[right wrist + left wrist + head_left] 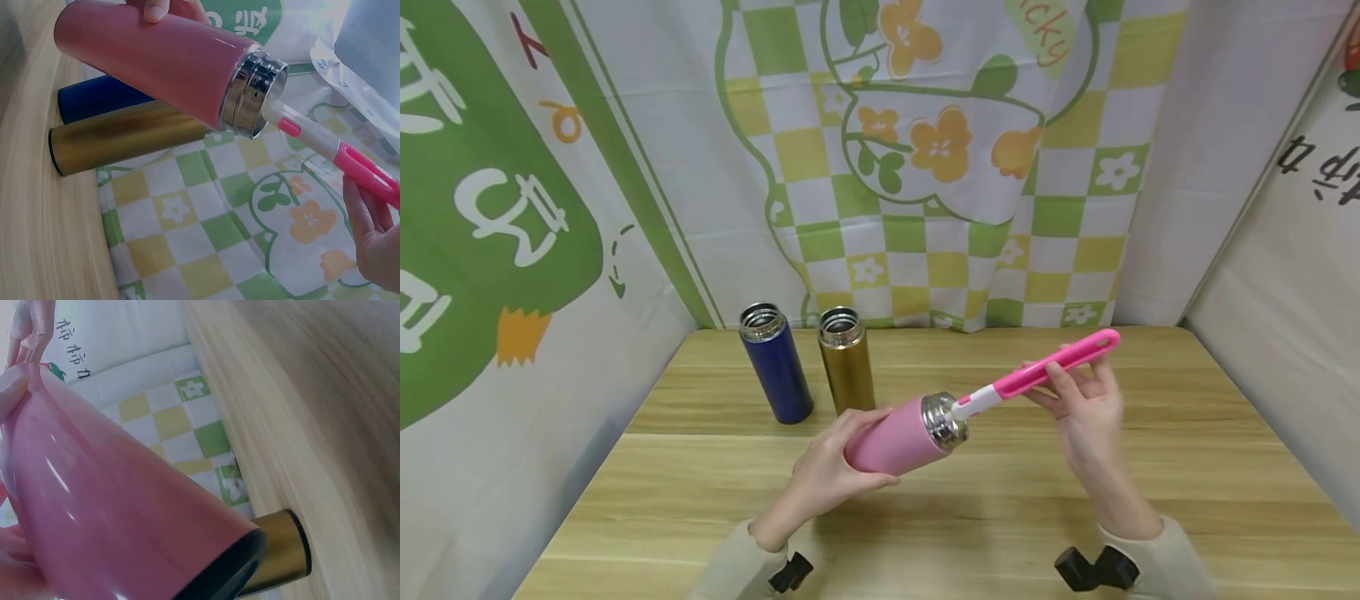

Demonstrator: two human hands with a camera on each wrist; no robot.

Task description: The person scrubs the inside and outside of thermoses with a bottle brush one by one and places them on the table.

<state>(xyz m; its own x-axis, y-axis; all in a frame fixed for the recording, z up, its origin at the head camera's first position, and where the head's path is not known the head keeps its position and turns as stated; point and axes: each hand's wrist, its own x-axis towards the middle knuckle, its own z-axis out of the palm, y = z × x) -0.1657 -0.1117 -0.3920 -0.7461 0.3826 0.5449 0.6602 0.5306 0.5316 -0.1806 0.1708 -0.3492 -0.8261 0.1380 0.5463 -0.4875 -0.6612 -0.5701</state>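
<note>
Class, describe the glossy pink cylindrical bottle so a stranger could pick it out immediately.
Find the wood-grained table, then the left hand above it. That hand grips the pink bottle. Unlike the upright blue cylindrical bottle and gold cylindrical bottle behind it, this one is pink and held tilted.

From where I stand: one pink flask, one blue flask, one gold flask; three in all. One pink-and-white handle. Hands, two: one left hand, one right hand. Two pale sleeves, two black wrist units. One worktop.
</note>
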